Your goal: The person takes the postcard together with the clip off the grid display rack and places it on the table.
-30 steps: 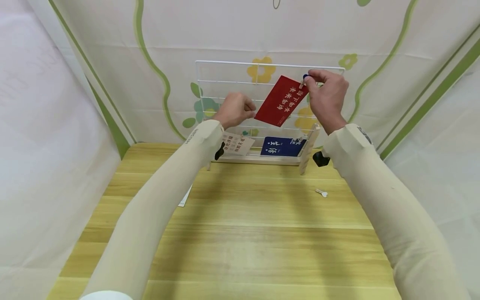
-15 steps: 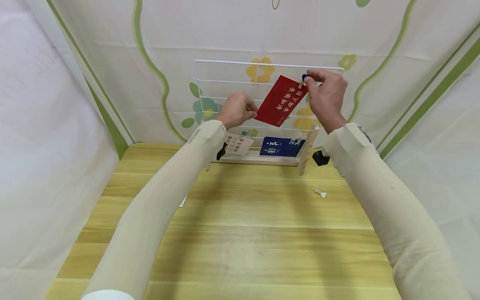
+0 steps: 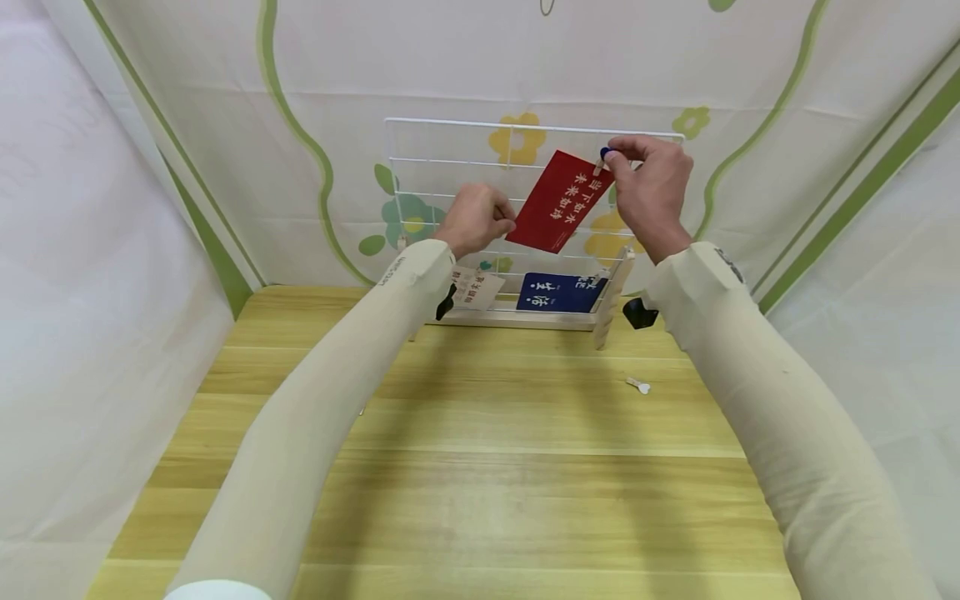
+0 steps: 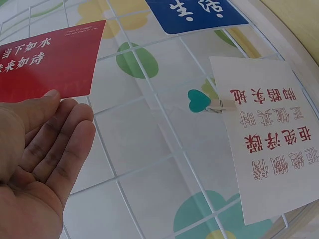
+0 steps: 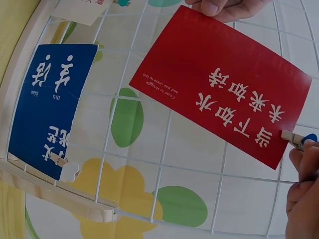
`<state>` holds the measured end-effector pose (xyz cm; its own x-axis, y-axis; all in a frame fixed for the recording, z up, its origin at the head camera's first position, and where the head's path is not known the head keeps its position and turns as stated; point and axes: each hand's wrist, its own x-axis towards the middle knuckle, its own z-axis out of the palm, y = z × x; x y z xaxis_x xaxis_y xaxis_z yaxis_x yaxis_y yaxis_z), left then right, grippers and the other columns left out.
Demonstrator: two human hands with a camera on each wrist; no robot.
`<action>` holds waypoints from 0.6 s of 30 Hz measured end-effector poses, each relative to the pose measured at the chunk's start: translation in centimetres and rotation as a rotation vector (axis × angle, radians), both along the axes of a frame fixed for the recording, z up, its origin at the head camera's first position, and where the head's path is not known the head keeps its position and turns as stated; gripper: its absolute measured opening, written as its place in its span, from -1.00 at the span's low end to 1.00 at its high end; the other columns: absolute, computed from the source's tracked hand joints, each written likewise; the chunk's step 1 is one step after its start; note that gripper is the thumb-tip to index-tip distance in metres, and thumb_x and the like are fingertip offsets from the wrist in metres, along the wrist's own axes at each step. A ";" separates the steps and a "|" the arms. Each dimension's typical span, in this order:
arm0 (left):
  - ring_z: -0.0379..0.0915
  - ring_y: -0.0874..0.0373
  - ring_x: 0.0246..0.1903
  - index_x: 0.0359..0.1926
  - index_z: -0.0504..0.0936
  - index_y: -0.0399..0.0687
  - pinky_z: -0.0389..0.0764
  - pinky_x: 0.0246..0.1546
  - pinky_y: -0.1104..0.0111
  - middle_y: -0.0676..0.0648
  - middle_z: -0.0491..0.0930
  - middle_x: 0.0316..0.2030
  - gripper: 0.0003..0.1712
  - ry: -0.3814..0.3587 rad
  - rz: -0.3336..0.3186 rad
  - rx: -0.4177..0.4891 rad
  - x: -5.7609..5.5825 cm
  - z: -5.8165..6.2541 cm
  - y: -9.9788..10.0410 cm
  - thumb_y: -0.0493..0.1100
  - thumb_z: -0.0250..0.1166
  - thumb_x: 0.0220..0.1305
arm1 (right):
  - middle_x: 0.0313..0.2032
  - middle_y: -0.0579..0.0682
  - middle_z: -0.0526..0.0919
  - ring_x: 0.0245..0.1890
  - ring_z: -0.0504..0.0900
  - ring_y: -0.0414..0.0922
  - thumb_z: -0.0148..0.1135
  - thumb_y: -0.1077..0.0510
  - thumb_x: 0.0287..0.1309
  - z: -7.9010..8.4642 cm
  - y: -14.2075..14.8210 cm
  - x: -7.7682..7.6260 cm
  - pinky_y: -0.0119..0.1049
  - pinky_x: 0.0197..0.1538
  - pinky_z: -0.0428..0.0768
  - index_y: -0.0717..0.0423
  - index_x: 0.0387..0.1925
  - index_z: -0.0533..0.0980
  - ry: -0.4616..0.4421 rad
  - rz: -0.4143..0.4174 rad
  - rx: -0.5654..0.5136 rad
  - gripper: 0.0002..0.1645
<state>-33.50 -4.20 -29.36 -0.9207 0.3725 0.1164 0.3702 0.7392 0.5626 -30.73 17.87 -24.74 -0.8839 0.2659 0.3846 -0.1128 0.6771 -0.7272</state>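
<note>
Against the white wire grid [image 3: 450, 161] a red card [image 3: 555, 204] with white lettering is held at a tilt. My left hand [image 3: 476, 218] pinches its lower left edge, thumb in front, as the left wrist view shows. My right hand [image 3: 654, 187] pinches a small wooden clothespin [image 5: 293, 137] with a blue heart, its tip at the card's opposite corner. Lower on the grid are a blue card [image 5: 52, 104], with a white-heart clothespin [image 5: 69, 168] at its corner, and a cream card [image 4: 269, 134], with a green-heart clothespin [image 4: 202, 101] at its edge.
The grid stands in a wooden base [image 3: 525, 320] at the back of the wood-grain table [image 3: 495, 500]. A loose clothespin with a white heart [image 3: 639, 386] lies on the table to the right. Behind hangs a flower-patterned cloth [image 3: 450, 50], with pale cloth at both sides.
My left fingers have shifted slightly right onto the red card's edge. The card, the clothespin and my right hand keep almost the same place; the head view has moved a little.
</note>
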 end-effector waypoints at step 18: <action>0.56 0.09 -0.35 -0.25 0.71 -0.15 0.64 -0.26 0.40 -0.10 0.70 -0.31 -0.83 0.012 -0.037 0.011 0.4 -0.2 -0.6 -0.25 0.18 0.39 | -0.01 -0.11 0.74 -0.02 0.57 -0.22 0.13 -0.04 0.38 -0.3 0.2 0.2 -0.52 -0.24 0.43 -0.10 0.01 0.68 0.003 -0.040 0.051 -0.69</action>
<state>-33.13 -4.79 -29.56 -0.9048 0.4050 0.1317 0.4040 0.7184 0.5663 -30.54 18.12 -25.01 -0.8720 0.2809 0.4009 -0.0870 0.7170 -0.6917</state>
